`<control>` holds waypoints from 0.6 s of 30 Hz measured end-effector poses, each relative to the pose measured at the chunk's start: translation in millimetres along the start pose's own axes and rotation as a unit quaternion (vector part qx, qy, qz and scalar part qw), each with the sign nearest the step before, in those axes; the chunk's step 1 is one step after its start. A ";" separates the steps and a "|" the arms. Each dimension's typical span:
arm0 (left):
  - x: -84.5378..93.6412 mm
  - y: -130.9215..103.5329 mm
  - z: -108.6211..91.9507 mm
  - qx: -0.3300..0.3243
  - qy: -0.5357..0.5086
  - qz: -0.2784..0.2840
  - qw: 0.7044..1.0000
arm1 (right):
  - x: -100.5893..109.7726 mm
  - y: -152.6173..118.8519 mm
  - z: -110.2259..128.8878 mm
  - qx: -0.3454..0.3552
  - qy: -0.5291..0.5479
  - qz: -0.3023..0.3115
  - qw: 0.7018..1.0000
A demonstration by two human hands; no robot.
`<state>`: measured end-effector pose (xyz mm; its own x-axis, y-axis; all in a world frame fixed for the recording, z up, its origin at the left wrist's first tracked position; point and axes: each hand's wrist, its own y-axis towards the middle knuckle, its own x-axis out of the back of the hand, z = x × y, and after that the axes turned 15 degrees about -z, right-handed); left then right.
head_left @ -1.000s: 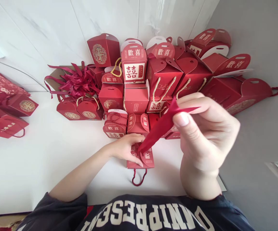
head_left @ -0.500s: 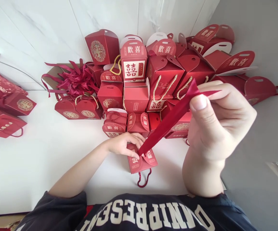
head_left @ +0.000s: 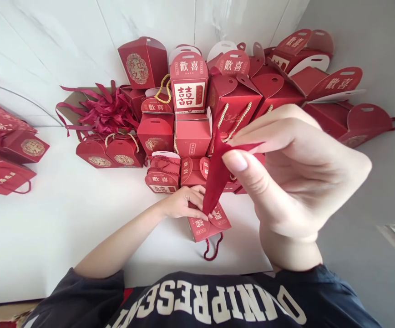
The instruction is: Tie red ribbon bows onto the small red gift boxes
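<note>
Marbled white panels [head_left: 40, 54] line the far side of your white table [head_left: 64, 237], and a plain gray surface [head_left: 347, 218] closes off the right. Your right hand [head_left: 233, 152] pinches the upper end of a dark red ribbon [head_left: 214, 184] between thumb and fingers. Your left hand [head_left: 184, 202] lies on the small red gift box [head_left: 199, 232] at the near middle of the table; you cannot tell from this angle whether its fingers grip the ribbon's base or only press the flaps. The box's top flaps are folded over, and a twisted cord handle [head_left: 214, 255] hangs on its near side. By the look of it, the ribbon is only partway done: it rises as a strip, with no bow showing, so tying seems left. Far left of centre, loose ribbons [head_left: 108, 111] heap up. Beyond your hands, boxes stand stacked, including a double-happiness box [head_left: 189, 98]; an open-flapped box [head_left: 320, 84] sits far right. More red boxes [head_left: 20, 146] gather at the left edge.
</note>
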<state>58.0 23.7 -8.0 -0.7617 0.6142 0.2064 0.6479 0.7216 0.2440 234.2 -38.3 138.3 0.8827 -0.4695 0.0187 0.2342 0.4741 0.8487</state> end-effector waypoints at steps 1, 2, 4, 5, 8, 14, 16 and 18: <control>-0.4 -0.1 0.2 -0.001 0.001 0.010 1.000 | -0.1 0.0 -0.2 0.000 -0.001 -0.005 1.000; -0.7 -0.1 1.3 0.001 0.001 0.023 1.000 | 0.3 -0.1 -0.5 -0.006 -0.002 -0.010 1.000; -1.3 -0.1 5.2 -0.001 -0.004 0.041 0.999 | 2.7 -0.3 -0.8 -0.027 -0.005 -0.017 0.999; -1.4 0.0 7.3 -0.002 -0.007 0.043 0.999 | 4.4 -0.4 -0.8 -0.038 -0.007 -0.022 0.999; -1.2 0.9 11.4 -0.002 -0.014 0.031 0.999 | 8.7 -1.2 -3.1 -0.057 -0.016 -0.040 0.997; -0.1 2.6 11.3 -0.002 0.005 0.048 0.999 | 1.5 -5.1 -42.1 -0.159 0.049 -0.072 0.983; -0.2 2.6 11.2 0.004 0.012 0.050 0.999 | 3.5 -8.5 -58.2 -0.184 0.030 -0.010 0.982; -0.5 2.5 11.2 0.017 0.015 0.046 0.999 | 13.3 -16.0 -65.5 -0.176 -0.037 0.062 0.982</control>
<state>60.0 28.8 -18.1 -0.6979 0.6693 0.2548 0.7148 0.6731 0.1898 268.9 -3.3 90.4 0.8844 -0.4389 0.1591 0.2651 0.7526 0.6027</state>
